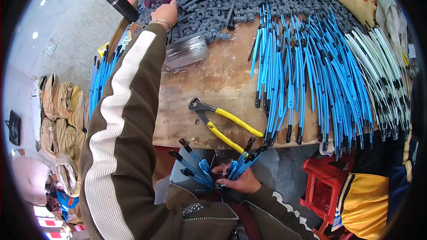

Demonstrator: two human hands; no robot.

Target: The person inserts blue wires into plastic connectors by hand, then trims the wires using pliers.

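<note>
Down in the lap, the right hand (238, 178) is clamped on a fan of blue tubes (209, 164), which could splay and slip. Far up the table (213, 84), the left hand (165, 10) rests among grey fittings (200, 4), grip unclear; its stretched sleeve might knock the cutters (222, 124).

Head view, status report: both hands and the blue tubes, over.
Left hand stretched out onto the grey fittings pile. Right hand gripping a fan of blue tubes below the table edge. Yellow-handled cutters lie on the wooden table between.
</note>
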